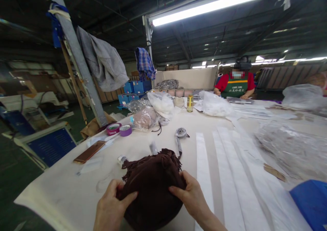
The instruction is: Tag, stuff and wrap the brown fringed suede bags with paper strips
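A dark brown suede pouch with a fringed edge (153, 185) sits at the near edge of the white table (76, 183). My left hand (111, 207) grips its left side, thumb on top and fingers curled under. My right hand (190, 193) pinches its right side, fingers pressed into the fabric. Both hands are closed on the pouch.
A phone (89, 152) lies to the left, with two tape rolls (119, 129) beyond it. White strips (204, 166) run along the table to the right. Plastic bags (213, 103), a bottle (189, 103) and a person in a green apron (236, 84) are at the far end. A blue bin (310, 200) stands near right.
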The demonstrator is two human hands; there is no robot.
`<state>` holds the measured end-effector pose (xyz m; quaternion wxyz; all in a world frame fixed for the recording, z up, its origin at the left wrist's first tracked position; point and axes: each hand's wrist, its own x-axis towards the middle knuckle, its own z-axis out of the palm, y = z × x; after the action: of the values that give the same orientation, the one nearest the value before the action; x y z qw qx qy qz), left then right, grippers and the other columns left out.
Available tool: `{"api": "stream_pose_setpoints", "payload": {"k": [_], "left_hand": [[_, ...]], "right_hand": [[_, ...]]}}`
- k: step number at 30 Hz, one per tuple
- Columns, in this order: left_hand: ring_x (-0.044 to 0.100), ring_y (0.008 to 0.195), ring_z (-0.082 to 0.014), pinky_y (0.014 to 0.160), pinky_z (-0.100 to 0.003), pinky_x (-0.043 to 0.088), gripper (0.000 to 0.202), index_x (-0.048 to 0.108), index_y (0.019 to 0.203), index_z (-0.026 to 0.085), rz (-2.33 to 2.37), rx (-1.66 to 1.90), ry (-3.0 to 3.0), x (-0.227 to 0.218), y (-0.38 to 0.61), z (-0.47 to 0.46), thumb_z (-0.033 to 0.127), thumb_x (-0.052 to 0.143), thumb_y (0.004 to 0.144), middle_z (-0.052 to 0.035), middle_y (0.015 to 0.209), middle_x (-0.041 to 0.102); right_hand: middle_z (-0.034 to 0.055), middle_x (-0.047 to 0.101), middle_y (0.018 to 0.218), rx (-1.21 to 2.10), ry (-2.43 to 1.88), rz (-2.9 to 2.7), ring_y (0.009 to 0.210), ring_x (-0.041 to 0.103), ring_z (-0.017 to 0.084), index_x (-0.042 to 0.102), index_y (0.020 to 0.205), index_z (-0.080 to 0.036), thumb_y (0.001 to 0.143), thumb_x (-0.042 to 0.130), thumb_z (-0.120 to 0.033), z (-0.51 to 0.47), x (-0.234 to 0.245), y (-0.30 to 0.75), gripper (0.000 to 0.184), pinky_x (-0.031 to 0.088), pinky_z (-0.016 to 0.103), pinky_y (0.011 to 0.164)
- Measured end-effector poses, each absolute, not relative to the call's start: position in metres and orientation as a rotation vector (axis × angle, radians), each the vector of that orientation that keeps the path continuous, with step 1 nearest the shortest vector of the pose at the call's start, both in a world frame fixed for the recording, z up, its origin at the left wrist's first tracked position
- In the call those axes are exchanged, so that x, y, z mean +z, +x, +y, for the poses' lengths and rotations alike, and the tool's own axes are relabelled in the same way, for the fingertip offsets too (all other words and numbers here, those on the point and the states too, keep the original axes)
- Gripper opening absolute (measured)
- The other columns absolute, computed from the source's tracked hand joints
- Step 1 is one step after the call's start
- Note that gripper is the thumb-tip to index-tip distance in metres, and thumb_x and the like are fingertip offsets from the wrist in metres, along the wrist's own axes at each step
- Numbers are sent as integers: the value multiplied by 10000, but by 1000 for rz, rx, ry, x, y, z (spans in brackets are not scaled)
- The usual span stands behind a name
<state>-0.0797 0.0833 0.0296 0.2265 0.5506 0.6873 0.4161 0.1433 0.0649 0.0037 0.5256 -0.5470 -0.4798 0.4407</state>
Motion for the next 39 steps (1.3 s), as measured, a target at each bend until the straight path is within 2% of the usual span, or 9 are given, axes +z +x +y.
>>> {"api": "stream_pose_setpoints", "payload": {"k": [2,4,13,17,21,24,28,33,39], "left_hand": [[511,607,-173,586,-253,390,361,517,681,216,1757,997,1511,23,-84,85,425,679,435,60,585,559],[525,649,-185,606,-251,395,314,535,668,203,1659,868,1494,15,-88,87,394,668,457,49,605,577],[442,543,-127,519,-218,354,314,391,551,198,1503,1057,1240,-18,-81,81,350,657,481,75,514,430],[373,526,-103,494,-199,305,345,318,530,201,1529,1082,1208,-10,-77,84,277,644,442,86,499,370],[313,493,-93,472,-197,266,405,286,518,207,1757,1122,1380,3,-80,85,319,665,430,95,472,301],[355,476,-106,479,-208,293,361,384,564,216,1887,1155,1508,1,-86,82,391,681,457,95,470,378],[469,562,-139,540,-217,362,299,543,633,218,1713,1075,1663,-12,-103,81,475,651,527,58,570,509],[473,590,-137,581,-211,375,243,558,588,210,1700,1032,1666,-21,-115,83,445,620,568,55,578,516],[466,584,-139,577,-210,365,247,564,572,213,1704,1026,1649,-15,-111,82,443,632,516,58,563,522]], "right_hand": [[-60,411,576,1067,-1332,-1144,574,365,115,446,628,-190,547,644,-205,66,-2,142,215,269,226,519],[-65,388,566,1089,-1337,-1139,567,345,111,433,617,-193,537,645,-204,66,-8,141,227,259,225,517],[-57,417,603,1113,-1334,-1092,617,380,130,421,628,-200,551,635,-224,64,-25,144,229,295,232,568],[-73,360,557,1187,-1317,-1022,574,333,113,376,585,-203,520,661,-250,62,-24,144,296,272,223,539],[-81,346,539,1188,-1304,-1000,554,325,110,349,575,-211,504,687,-267,64,-22,139,350,264,222,519],[-81,346,541,1086,-1366,-1026,553,328,113,335,574,-216,502,704,-262,66,-23,135,379,267,226,514],[-70,396,604,1044,-1366,-1127,598,373,125,400,660,-213,516,714,-251,65,-22,133,348,298,232,552],[-55,413,621,1289,-1203,-1270,605,378,113,453,676,-188,566,656,-236,56,-15,140,236,294,228,556],[-59,443,628,1497,-1095,-1132,616,375,95,410,622,-182,509,670,-148,48,-9,149,285,286,200,544]]}}
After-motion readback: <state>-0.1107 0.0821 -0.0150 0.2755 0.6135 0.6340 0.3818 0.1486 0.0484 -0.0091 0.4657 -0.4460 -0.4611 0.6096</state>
